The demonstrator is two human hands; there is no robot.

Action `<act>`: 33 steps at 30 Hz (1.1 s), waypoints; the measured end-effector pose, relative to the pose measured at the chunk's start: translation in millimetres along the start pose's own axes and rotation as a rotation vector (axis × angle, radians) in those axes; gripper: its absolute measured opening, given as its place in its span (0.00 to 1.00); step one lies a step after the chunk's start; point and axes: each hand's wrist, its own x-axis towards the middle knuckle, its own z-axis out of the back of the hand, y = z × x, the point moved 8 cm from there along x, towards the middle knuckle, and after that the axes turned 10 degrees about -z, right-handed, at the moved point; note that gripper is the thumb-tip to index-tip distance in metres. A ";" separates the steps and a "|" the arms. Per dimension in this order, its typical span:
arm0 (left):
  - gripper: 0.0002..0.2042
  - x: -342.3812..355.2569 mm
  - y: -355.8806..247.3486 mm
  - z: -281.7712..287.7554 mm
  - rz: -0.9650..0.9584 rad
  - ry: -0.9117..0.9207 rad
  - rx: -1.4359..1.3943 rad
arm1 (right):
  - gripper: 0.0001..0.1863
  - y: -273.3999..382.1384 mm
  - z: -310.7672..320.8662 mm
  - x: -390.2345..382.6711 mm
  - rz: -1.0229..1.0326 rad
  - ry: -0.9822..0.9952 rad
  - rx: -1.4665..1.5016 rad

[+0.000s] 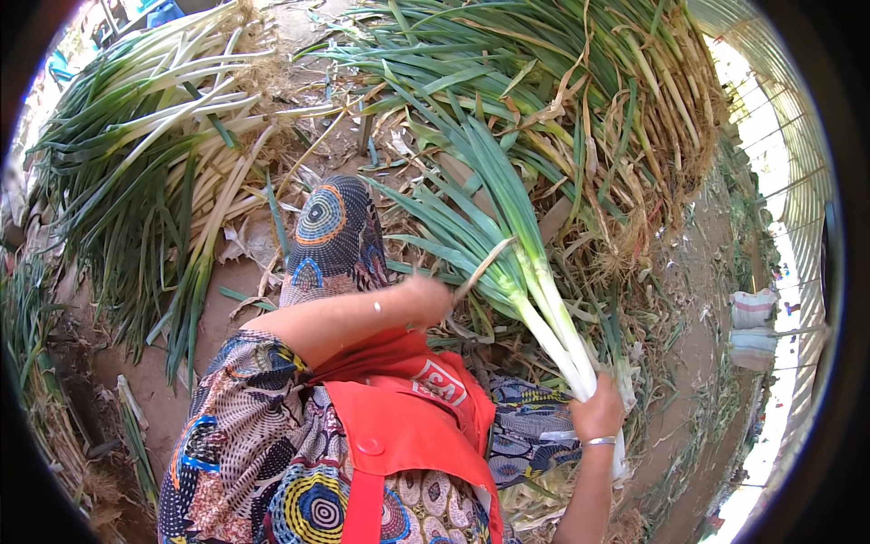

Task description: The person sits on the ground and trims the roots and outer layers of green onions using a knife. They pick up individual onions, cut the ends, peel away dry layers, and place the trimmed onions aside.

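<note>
My right hand (598, 412), with a silver bangle at the wrist, is closed around the white lower stalks of a few long green onions (542, 299). Their green tops slant up and left, away from me. My left hand (424, 301) is closed in front of my body, left of these stalks, and slightly blurred. A tan, withered leaf (485, 265) stretches between it and the onions; the fingers seem to pinch its near end, though motion blurs the grip.
Untrimmed green onions (580, 100) with brown roots are heaped at the far right. Paler, cleaned green onions (172, 127) lie piled at the far left. Leaf scraps (507, 331) litter the ground around my patterned knee (331, 227). A metal-framed wall (788, 181) curves along the right.
</note>
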 end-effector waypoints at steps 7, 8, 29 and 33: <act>0.19 55.7 -80.5 -15.2 -0.322 -0.106 -0.083 | 0.23 21.8 15.6 -1.5 0.124 -0.049 0.140; 0.28 54.9 -91.9 13.7 -0.546 -0.290 -0.456 | 0.23 27.6 23.5 -13.8 0.106 -0.041 0.154; 0.19 -243.8 -35.7 220.2 -1.352 -1.573 -1.637 | 0.34 250.3 204.7 -89.8 0.762 -0.562 0.539; 0.16 -375.1 46.1 217.2 -0.798 -2.083 -0.944 | 0.26 298.9 221.2 -121.9 1.072 -0.693 0.725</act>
